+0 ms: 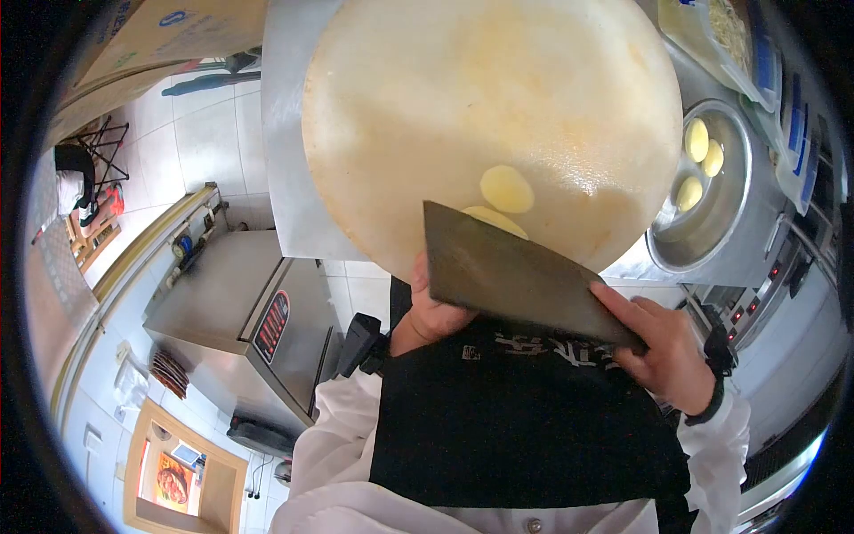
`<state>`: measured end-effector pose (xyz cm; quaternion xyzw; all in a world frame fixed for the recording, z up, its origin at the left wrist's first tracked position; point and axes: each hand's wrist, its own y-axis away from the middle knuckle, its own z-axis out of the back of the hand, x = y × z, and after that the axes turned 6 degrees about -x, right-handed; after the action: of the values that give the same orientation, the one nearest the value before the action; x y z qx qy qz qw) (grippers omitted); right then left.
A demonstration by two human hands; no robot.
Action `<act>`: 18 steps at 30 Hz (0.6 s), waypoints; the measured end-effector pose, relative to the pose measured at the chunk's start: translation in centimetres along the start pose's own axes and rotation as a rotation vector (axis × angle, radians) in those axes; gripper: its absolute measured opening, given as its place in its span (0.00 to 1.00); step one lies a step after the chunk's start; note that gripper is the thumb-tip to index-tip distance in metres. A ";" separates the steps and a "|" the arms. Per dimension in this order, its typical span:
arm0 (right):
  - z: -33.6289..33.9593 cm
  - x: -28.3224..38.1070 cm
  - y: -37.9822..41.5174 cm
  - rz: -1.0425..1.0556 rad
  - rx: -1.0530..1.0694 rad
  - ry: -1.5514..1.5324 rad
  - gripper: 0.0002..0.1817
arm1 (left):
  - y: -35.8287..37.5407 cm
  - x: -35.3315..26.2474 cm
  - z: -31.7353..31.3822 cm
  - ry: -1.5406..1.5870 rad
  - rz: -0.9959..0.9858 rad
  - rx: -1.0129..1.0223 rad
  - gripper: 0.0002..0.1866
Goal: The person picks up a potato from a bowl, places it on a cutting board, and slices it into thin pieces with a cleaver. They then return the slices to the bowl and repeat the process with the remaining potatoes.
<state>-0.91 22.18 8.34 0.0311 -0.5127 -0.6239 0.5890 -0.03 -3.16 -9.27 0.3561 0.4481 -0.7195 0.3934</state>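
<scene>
A wide cleaver blade [520, 278] is tilted across the near edge of a large round cutting board [427, 98]. My right hand [663, 343] is closed round the cleaver's right end; the handle is hidden in it. At the blade's left end, my left hand [431, 307] touches the blade, its fingers partly hidden behind the metal. One pale yellow oval piece [507, 189] lies on the board just beyond the blade. A second yellow piece [495, 219] shows only in part above the blade's upper edge.
Right of the board stands a metal bowl [722, 236] with several yellow pieces in it. Plastic containers [725, 44] are at the upper right. A stainless cabinet [222, 303] stands at the left. Another person's legs [89, 200] show at the far left.
</scene>
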 end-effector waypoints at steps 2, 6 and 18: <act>-1.3 -0.4 -1.3 0.010 -0.037 0.018 0.45 | -1.4 -0.8 -0.2 -0.044 0.071 -0.014 0.18; -2.3 -1.4 -1.8 0.072 -0.119 0.003 0.45 | -3.2 -1.0 0.1 -0.175 -0.151 -0.113 0.16; 0.1 -0.3 1.7 0.049 -0.045 0.008 0.45 | 0.1 0.2 0.4 0.034 0.013 -0.007 0.21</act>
<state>0.31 22.82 9.32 0.0078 -0.4969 -0.6204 0.6067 -0.11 -3.61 -9.29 0.3700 0.4548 -0.7092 0.3915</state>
